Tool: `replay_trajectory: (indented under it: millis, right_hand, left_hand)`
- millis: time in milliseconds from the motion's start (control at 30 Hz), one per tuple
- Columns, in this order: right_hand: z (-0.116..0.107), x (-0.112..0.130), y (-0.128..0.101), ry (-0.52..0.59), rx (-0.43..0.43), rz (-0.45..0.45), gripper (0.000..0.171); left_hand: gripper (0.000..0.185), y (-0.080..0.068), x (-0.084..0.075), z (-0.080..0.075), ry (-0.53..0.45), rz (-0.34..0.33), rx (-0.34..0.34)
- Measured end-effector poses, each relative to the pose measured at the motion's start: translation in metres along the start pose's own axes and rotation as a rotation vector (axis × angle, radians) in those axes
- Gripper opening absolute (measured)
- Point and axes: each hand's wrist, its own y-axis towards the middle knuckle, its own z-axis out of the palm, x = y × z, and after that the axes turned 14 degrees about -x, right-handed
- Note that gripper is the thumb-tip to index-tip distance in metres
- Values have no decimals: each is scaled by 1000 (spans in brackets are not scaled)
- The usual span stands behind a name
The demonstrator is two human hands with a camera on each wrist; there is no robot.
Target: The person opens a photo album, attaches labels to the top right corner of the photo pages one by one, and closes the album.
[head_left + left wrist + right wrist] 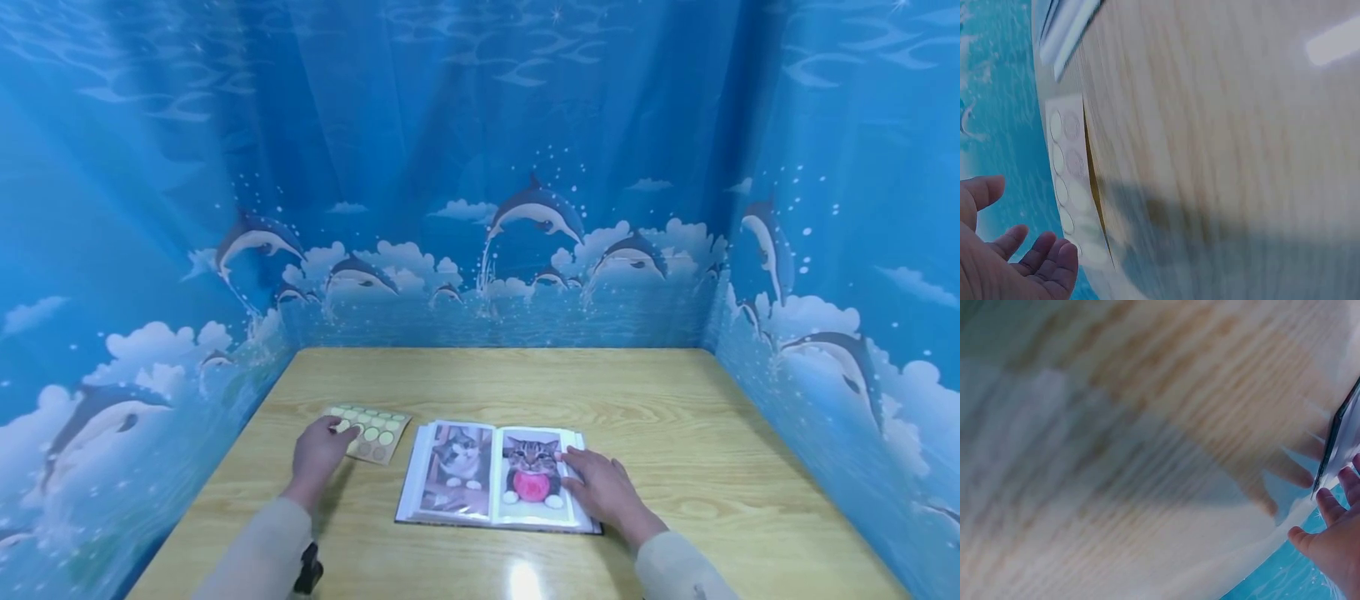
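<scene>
While the right hand rests with relaxed fingers on the right page of the open photo album, the sticker sheet lies just left of the album, long axis slanting rightward, under the left hand's loose fingertips.

The right wrist view is smeared with blur, its tabletop grain unreadable. The picture's edge cuts off the photo album there, and the left wrist view crops the sticker sheet.
</scene>
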Motion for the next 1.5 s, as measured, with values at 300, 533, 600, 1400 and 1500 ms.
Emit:
replay_trajectory:
  millis: [300, 533, 600, 1400, 1500]
  right_hand:
    - [3, -2, 0, 5, -5, 6, 43]
    - [1, -1, -2, 7, -3, -4, 43]
    - [1, 0, -2, 7, -1, -5, 43]
    - [-4, 4, -1, -20, 9, -19, 42]
    - [-4, 6, -1, -8, 1, -19, 41]
  left_hand:
    - [72, 21, 8, 1, 61, -30, 46]
    - [80, 27, 19, 5, 65, -102, 70]
    - [81, 28, 22, 7, 69, -119, 74]
    - [56, 40, 9, 8, -132, -160, 70]
    - [56, 41, 5, 8, -179, -171, 96]
